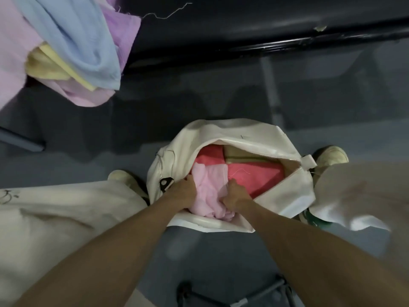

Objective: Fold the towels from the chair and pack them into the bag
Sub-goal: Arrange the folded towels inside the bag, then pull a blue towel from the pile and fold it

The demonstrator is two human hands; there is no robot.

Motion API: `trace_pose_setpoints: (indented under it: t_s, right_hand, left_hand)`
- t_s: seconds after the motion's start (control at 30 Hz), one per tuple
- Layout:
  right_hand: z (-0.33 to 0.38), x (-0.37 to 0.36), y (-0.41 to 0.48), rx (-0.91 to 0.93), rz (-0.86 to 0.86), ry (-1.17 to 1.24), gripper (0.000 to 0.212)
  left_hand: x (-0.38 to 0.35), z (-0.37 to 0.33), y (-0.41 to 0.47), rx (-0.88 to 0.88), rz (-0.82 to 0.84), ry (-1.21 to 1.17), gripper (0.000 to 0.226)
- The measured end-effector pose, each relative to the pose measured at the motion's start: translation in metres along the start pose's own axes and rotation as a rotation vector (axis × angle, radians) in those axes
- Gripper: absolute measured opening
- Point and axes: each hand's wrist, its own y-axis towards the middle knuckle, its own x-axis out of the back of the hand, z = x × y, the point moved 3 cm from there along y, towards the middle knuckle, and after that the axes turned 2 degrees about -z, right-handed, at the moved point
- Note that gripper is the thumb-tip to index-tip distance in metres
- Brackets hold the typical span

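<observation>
A cream zip bag stands open on the floor between my feet. Inside lie a red towel and an olive one. A light pink towel sits bunched at the near side of the opening. My left hand grips its left edge and my right hand grips its right side, both inside the bag's mouth. At the upper left, a heap of towels hangs over the chair: a light blue towel, a yellow towel, a purple towel and a pink towel.
A black padded bench edge runs across the top. My shoes flank the bag on the grey floor. My pale trouser legs fill the lower left and right. A metal frame shows at the bottom.
</observation>
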Motion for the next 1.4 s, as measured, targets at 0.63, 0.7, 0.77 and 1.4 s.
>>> trace_pose_setpoints:
  t_s: [0.63, 0.7, 0.77, 1.4]
  right_hand:
    - [0.038, -0.006, 0.01, 0.124, 0.338, 0.025, 0.025]
    - [0.048, 0.025, 0.003, 0.194, 0.318, -0.014, 0.029]
    - [0.06, 0.057, -0.01, 0.255, 0.27, -0.091, 0.032]
    - [0.252, 0.23, -0.155, 0.85, -0.49, -0.055, 0.021]
  left_hand:
    - [0.04, 0.018, -0.05, -0.281, 0.206, -0.062, 0.044]
    - [0.052, 0.016, -0.053, -0.284, 0.145, -0.137, 0.037]
    - [0.068, 0.012, -0.054, -0.309, 0.056, -0.152, 0.034]
    - [0.301, 0.069, -0.17, -0.45, -0.836, -0.584, 0.021]
